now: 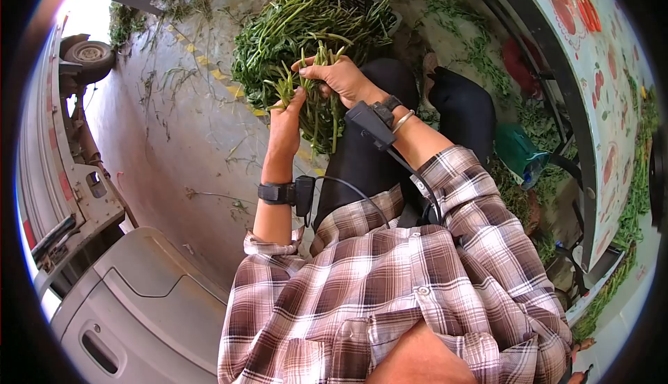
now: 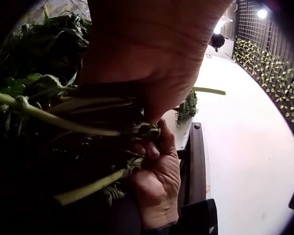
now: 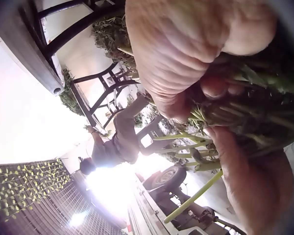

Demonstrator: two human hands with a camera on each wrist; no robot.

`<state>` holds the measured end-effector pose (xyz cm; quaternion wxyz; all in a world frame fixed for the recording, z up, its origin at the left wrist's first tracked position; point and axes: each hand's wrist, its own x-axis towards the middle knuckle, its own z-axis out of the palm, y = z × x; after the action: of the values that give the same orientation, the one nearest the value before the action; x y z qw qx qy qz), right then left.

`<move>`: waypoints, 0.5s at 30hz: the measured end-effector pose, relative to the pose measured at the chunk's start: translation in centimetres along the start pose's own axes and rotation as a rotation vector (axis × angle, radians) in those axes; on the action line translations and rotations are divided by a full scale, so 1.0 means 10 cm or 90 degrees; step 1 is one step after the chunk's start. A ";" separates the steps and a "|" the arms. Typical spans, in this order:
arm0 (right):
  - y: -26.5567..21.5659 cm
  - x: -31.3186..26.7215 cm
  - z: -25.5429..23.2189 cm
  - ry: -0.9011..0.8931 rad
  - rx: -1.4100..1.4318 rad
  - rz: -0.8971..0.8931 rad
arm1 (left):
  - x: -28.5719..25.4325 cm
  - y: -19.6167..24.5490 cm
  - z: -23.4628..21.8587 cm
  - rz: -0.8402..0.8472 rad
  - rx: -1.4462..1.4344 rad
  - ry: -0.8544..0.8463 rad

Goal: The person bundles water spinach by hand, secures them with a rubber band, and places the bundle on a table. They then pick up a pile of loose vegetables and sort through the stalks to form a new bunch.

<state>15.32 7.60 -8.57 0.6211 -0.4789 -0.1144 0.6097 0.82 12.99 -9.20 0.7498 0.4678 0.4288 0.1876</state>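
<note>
A bunch of green stalks [image 1: 316,106] is held upright over the lap of a seated person in a plaid shirt. My left hand [image 1: 285,121] grips the bunch low on its left side. My right hand [image 1: 336,76] grips it higher up, fingers curled over the stalk tops. In the left wrist view my left hand [image 2: 152,54] fills the top, the stalks [image 2: 63,120] cross beneath it, and my right hand [image 2: 159,181] pinches them from below. The right wrist view has my right hand [image 3: 186,49] closed round the stalks [image 3: 235,112], with my left hand [image 3: 255,186] just under it.
A big heap of the same greens [image 1: 306,19] lies in a dark crate ahead. Loose stems litter the concrete floor [image 1: 181,126]. A truck [image 1: 62,168] and its wheel [image 1: 90,53] stand at the left. A table with a floral cloth [image 1: 598,71] and a green bag [image 1: 518,151] are at the right.
</note>
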 end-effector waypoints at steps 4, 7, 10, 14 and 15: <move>0.01 0.01 0.01 0.034 0.004 -0.008 | -0.01 0.05 0.07 -0.006 -0.077 0.044; 0.04 0.04 0.02 0.033 0.022 -0.014 | 0.10 -0.06 0.01 0.068 -0.095 0.096; 0.04 0.03 0.00 0.010 0.006 0.004 | 0.06 0.05 0.04 0.060 -0.092 0.047; 0.02 0.00 0.01 -0.005 0.018 0.013 | 0.06 0.09 0.03 0.057 -0.063 -0.027; 0.02 0.01 0.01 0.000 0.016 0.006 | 0.05 0.09 0.04 0.057 -0.063 -0.027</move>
<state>15.10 7.67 -8.71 0.6245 -0.4713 -0.1046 0.6140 1.55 13.59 -8.57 0.7717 0.4532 0.3813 0.2319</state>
